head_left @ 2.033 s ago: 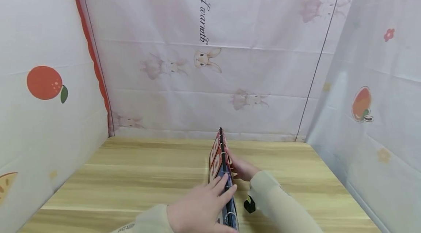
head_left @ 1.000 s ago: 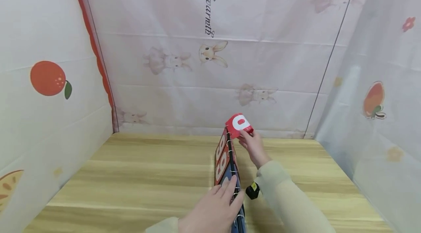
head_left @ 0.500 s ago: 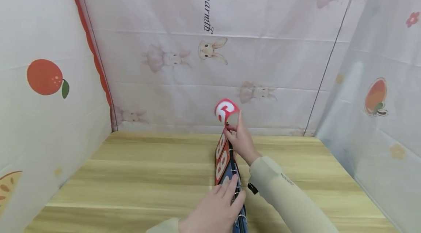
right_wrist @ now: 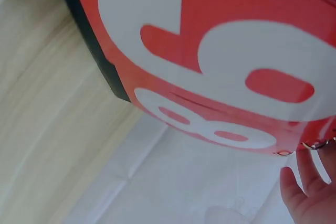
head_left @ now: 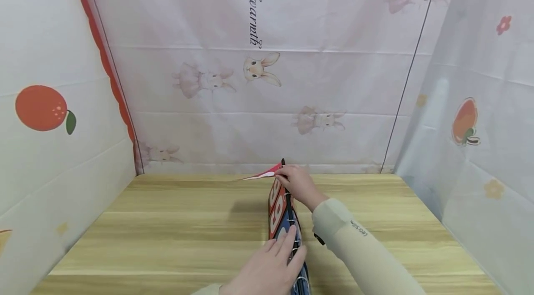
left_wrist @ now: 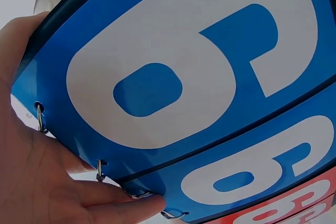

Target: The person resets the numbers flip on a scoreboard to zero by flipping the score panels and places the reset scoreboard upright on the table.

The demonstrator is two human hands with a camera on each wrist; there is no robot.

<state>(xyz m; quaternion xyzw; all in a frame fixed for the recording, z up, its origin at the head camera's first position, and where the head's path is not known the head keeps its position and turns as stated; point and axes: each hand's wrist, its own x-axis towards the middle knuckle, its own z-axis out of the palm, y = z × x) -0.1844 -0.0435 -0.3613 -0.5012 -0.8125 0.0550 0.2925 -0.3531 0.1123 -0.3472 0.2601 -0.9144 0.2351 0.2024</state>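
A flip scoreboard (head_left: 277, 216) with ringed number cards stands upright on the table, its black spine pointing away from me. Over its near top edge lies my left hand (head_left: 267, 265), gripping it with fingers across the rings. Blue cards with white sixes (left_wrist: 152, 72) fill the left wrist view. At the far end, my right hand (head_left: 298, 184) pinches a red number card (head_left: 267, 173), which sticks out leftward from the spine. In the right wrist view, that hand's fingers (right_wrist: 310, 182) are by the rings, under red cards with white digits (right_wrist: 210, 51).
A small black object (head_left: 319, 239) lies right of the scoreboard, mostly hidden by the right sleeve. The wood-grain table (head_left: 187, 230) ends at a printed cloth backdrop (head_left: 208, 137). Cloth walls rise on the left (head_left: 92, 170) and right (head_left: 467, 184).
My right hand has brought the red card up from the scoreboard's right side and over the spine to its left. My left hand has stayed on the near end.
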